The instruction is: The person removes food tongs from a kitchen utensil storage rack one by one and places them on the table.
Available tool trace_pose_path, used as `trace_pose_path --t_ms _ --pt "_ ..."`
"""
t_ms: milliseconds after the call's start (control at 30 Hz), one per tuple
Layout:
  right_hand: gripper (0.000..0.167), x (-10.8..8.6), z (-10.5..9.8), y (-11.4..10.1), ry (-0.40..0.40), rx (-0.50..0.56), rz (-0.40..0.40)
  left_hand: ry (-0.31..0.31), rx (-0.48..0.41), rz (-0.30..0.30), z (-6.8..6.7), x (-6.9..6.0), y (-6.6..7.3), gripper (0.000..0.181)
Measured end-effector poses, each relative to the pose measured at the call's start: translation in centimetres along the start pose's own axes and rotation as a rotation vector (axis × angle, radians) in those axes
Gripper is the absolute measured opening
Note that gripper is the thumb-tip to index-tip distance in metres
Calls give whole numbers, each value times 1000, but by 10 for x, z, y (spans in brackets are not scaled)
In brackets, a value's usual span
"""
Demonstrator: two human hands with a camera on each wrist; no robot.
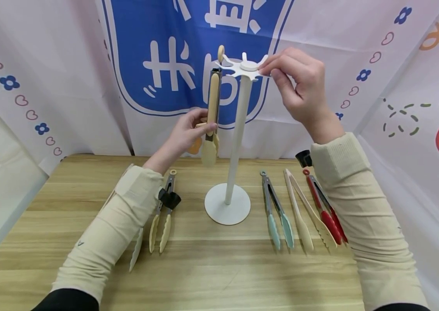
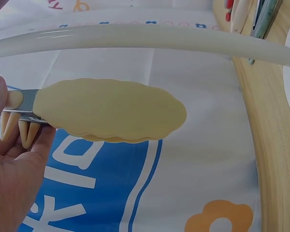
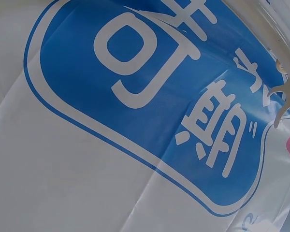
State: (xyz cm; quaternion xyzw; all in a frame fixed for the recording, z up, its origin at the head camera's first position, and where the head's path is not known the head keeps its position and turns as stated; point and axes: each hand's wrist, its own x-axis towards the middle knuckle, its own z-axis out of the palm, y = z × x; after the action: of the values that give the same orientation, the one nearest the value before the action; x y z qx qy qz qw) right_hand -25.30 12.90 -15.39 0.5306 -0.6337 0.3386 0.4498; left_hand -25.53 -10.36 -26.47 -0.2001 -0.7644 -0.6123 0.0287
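Observation:
A pair of closed yellow tongs (image 1: 213,99) hangs upright, head down, in my left hand (image 1: 190,129), which grips it low on the handles. Its loop stands at a left hook of a white rotating rack (image 1: 237,142); whether the loop sits over the hook, I cannot tell. In the left wrist view the tongs' scalloped head (image 2: 111,111) points away from the hand, beside the rack's pole (image 2: 135,37). My right hand (image 1: 301,82) pinches a right-hand hook on the rack's top. The right wrist view catches just some hooks (image 3: 282,92) at its edge.
Left of the rack's round base lie yellow-tipped tongs (image 1: 166,216) and, partly under the left sleeve, white-tipped tongs (image 1: 137,250). To the right lie light-blue tongs (image 1: 275,207), cream tongs (image 1: 299,211) and red tongs (image 1: 328,216), partly behind the right sleeve. A printed cloth (image 1: 157,26) hangs behind the table.

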Motion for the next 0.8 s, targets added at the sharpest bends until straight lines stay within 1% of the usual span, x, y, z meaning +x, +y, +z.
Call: trace_pose_path --t_ms 267,367,533,633,800 --pt "23 1 -1 0 -8 -10 -9 25 23 -24 -4 -3 1 33" --pt "23 2 -1 -1 -16 -32 -18 46 29 -23 -5 -4 1 33" --pt "22 2 -1 -2 -34 -87 -22 85 47 -28 -12 -8 -3 38" --pt "21 2 -1 -3 -38 -109 -24 113 79 -43 -16 -11 -6 40" --pt "20 1 0 -3 -31 -121 -24 154 117 -88 -23 -18 -10 43"
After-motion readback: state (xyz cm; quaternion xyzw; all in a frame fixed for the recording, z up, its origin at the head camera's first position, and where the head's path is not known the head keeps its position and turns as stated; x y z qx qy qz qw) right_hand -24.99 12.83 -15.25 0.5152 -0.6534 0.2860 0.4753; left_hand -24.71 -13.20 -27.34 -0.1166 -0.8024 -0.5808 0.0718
